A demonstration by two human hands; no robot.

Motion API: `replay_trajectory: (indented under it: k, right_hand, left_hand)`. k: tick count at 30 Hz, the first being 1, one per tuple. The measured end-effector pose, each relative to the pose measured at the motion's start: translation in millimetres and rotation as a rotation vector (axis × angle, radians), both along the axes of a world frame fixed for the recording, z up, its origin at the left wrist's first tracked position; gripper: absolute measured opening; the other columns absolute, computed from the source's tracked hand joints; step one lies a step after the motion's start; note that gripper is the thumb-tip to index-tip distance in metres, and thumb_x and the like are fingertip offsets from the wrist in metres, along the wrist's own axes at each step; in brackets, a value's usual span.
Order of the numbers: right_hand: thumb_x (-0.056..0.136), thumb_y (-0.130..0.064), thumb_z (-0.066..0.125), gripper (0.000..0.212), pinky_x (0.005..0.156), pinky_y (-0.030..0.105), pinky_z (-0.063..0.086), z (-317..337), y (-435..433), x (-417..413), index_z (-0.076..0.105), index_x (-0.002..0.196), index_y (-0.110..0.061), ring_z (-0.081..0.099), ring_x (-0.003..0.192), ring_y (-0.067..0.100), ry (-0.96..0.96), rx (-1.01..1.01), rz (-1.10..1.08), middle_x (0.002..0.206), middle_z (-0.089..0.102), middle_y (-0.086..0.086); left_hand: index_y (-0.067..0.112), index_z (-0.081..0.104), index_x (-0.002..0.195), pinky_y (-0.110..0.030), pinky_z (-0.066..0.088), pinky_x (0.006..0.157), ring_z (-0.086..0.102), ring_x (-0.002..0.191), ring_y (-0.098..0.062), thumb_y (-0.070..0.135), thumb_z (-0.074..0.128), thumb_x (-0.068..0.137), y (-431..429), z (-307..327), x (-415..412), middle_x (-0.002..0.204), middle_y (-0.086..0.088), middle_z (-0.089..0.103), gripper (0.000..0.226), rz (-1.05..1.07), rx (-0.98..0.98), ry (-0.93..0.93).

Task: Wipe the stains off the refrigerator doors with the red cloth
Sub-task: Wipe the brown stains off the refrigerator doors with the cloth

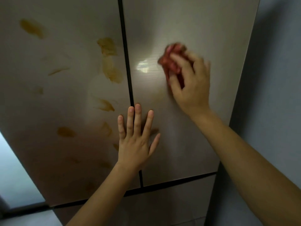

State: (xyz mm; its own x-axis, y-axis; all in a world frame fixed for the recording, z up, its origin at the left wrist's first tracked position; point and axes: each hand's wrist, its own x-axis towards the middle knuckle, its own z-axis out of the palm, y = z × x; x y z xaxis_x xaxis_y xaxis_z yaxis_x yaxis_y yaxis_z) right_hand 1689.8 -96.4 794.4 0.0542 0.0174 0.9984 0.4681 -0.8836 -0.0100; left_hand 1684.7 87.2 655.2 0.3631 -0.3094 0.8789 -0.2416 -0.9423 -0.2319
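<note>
A: Where was the red cloth (172, 61)?
B: Bunched under the right hand (190, 80), fingers curled around it, pressed on the right door (187, 22).
A: Left hand (135, 136)?
B: Flat, fingers spread, across the door seam (125, 46). Yellow-brown stains (110, 62) covered the left door (65, 95). No writing readable.

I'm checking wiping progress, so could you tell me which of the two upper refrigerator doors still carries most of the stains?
The left door: yellow-brown smears run down it, while the right door looks nearly clean around the red cloth.
</note>
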Motion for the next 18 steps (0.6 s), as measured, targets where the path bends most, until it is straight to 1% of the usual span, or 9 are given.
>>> replay_trajectory:
  k: [2, 3, 4, 6, 8, 11, 14, 16, 18]
  right_hand:
    - [0.087, -0.021, 0.070, 0.033, 0.095, 0.039, 0.044, -43, 1, -1, 0.067, 0.119, -0.015, 0.055, 0.107, 0.034, 0.032, -0.131, 0.020, 0.127, 0.059, 0.012]
    - [0.084, -0.022, 0.071, 0.032, 0.092, 0.043, 0.047, -67, 3, -4, 0.068, 0.115, -0.016, 0.056, 0.104, 0.036, 0.068, -0.163, 0.041, 0.125, 0.059, 0.010]
    - [0.083, -0.022, 0.071, 0.030, 0.089, 0.046, 0.049, -89, 5, -7, 0.068, 0.112, -0.017, 0.056, 0.102, 0.035, 0.104, -0.184, 0.059, 0.124, 0.058, 0.008]
    - [0.083, -0.022, 0.070, 0.027, 0.086, 0.048, 0.051, -115, 11, -11, 0.070, 0.109, -0.016, 0.055, 0.101, 0.033, 0.143, -0.185, 0.068, 0.123, 0.058, 0.007]
    - [0.084, -0.019, 0.070, 0.027, 0.087, 0.047, 0.051, -109, 20, -12, 0.070, 0.111, -0.016, 0.055, 0.101, 0.031, 0.118, -0.152, 0.085, 0.120, 0.060, 0.010]
    - [0.089, -0.016, 0.073, 0.026, 0.090, 0.041, 0.051, -68, 43, -16, 0.071, 0.115, -0.014, 0.059, 0.101, 0.033, 0.000, -0.118, 0.131, 0.118, 0.064, 0.014]
    - [0.093, -0.023, 0.075, 0.025, 0.088, 0.040, 0.052, -31, 81, -17, 0.072, 0.116, -0.013, 0.061, 0.102, 0.032, -0.091, -0.130, 0.196, 0.119, 0.065, 0.013]
    - [0.095, -0.026, 0.072, 0.027, 0.087, 0.043, 0.051, -31, 107, -12, 0.071, 0.121, -0.016, 0.058, 0.105, 0.030, -0.077, -0.206, 0.194, 0.123, 0.065, 0.011]
    - [0.098, -0.029, 0.065, 0.028, 0.086, 0.045, 0.049, -56, 128, -5, 0.070, 0.124, -0.022, 0.051, 0.106, 0.028, -0.035, -0.269, 0.142, 0.129, 0.064, 0.008]
  left_hand:
    - [0.014, 0.030, 0.157, -0.058, 0.010, 0.124, 0.009, 0.155, -0.038, 0.053, 0.042, 0.102, 2, 2, -9, 0.165, -0.023, 0.013, 0.069, -0.088, -0.039, 0.008]
    - [0.013, 0.034, 0.156, -0.059, 0.014, 0.123, 0.013, 0.154, -0.039, 0.051, 0.044, 0.102, 5, 2, -15, 0.164, -0.024, 0.017, 0.067, -0.133, -0.064, 0.006]
    - [0.012, 0.037, 0.154, -0.059, 0.016, 0.122, 0.015, 0.153, -0.040, 0.050, 0.044, 0.101, 11, 1, -20, 0.163, -0.025, 0.020, 0.066, -0.157, -0.089, 0.000]
    - [0.010, 0.037, 0.154, -0.060, 0.016, 0.122, 0.016, 0.152, -0.041, 0.049, 0.044, 0.101, 26, -8, -31, 0.163, -0.026, 0.019, 0.066, -0.142, -0.127, -0.005]
    - [0.010, 0.033, 0.154, -0.060, 0.013, 0.123, 0.012, 0.152, -0.042, 0.050, 0.043, 0.101, 46, -20, -37, 0.162, -0.027, 0.014, 0.067, -0.090, -0.151, 0.002]
    - [0.009, 0.030, 0.154, -0.062, 0.013, 0.121, 0.011, 0.153, -0.042, 0.052, 0.041, 0.100, 77, -28, -39, 0.163, -0.026, 0.011, 0.070, 0.013, -0.189, 0.018]
    - [0.010, 0.028, 0.156, -0.064, 0.014, 0.120, 0.011, 0.153, -0.043, 0.053, 0.042, 0.099, 106, -22, -39, 0.163, -0.027, 0.013, 0.072, 0.102, -0.241, 0.027]
    - [0.010, 0.028, 0.156, -0.063, 0.013, 0.121, 0.011, 0.153, -0.043, 0.053, 0.043, 0.098, 124, -15, -41, 0.164, -0.026, 0.014, 0.074, 0.141, -0.270, 0.030]
    - [0.011, 0.029, 0.156, -0.061, 0.011, 0.122, 0.010, 0.153, -0.042, 0.055, 0.042, 0.098, 140, -9, -43, 0.164, -0.025, 0.014, 0.074, 0.176, -0.292, 0.026]
